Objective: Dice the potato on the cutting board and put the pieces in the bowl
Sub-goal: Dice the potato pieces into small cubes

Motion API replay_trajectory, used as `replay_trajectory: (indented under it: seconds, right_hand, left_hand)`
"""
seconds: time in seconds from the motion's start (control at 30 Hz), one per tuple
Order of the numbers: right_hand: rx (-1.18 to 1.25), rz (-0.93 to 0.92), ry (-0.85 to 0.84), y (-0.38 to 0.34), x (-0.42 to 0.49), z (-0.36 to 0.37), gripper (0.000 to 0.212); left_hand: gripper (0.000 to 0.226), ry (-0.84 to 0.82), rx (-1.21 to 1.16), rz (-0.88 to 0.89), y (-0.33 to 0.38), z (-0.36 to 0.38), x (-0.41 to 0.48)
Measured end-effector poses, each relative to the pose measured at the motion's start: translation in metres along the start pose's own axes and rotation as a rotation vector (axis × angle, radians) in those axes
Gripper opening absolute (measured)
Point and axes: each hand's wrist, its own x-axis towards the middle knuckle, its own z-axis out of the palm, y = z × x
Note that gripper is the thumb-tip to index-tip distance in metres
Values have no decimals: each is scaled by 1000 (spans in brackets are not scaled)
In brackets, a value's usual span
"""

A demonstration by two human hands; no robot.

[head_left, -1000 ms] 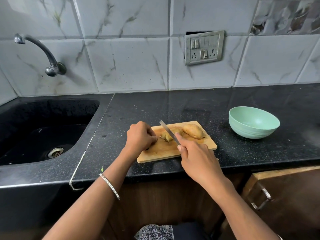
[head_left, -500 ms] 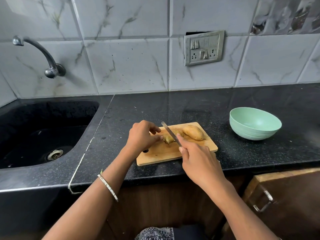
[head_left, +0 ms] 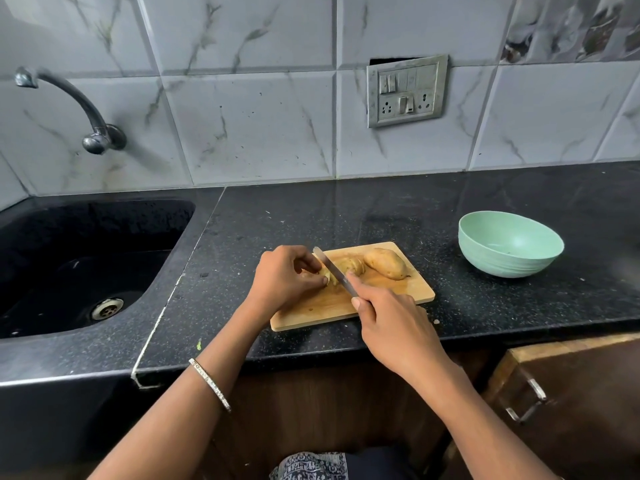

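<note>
A wooden cutting board [head_left: 398, 291] lies on the black counter. On it rests a sliced potato half [head_left: 348, 266], its slices still leaning together, and an uncut half [head_left: 385, 263] behind it to the right. My left hand [head_left: 285, 277] pinches the left end of the sliced half with curled fingers. My right hand [head_left: 393, 325] grips the handle of a knife [head_left: 333, 271], forefinger along its spine, with the blade set across the slices next to my left fingertips. A mint green bowl [head_left: 509, 249] stands to the right of the board, with no pieces showing inside.
A black sink [head_left: 86, 268] with a drain fills the left, a curved tap [head_left: 69, 109] above it. A switch and socket plate [head_left: 407, 91] sits on the tiled wall. A wooden cabinet door with a metal handle [head_left: 528, 401] is below the counter at right.
The knife blade has shifted left along the sliced half, closer to my left fingertips. My left hand has moved slightly forward on the potato. The bowl and uncut half stay put.
</note>
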Motion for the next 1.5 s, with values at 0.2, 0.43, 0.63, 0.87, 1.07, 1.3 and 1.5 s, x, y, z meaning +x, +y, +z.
replay_trajectory:
  seconds: [0.2, 0.43, 0.63, 0.87, 1.07, 1.3, 1.5]
  right_hand:
    - [19, 9, 7, 1, 4, 8, 48]
    - [9, 21, 6, 6, 4, 13, 50]
    - [-20, 30, 1, 3, 4, 15, 50]
    - [-18, 1, -15, -5, 2, 19, 51]
    - [-19, -5, 25, -6, 3, 14, 50]
    - [-21, -3, 7, -8, -2, 9, 50]
    - [-12, 5, 17, -6, -2, 8, 50]
  left_hand:
    - [36, 9, -13, 22, -1, 2, 1]
    - [26, -2, -2, 40, 1, 7, 5]
    - [24, 20, 17, 49, -11, 4, 0]
    - [26, 4, 19, 40, -15, -2, 0]
    - [24, -16, 61, 34, -15, -7, -1]
    - [22, -23, 86, 49, -13, -6, -3]
    - [17, 106, 91, 78, -20, 0, -10]
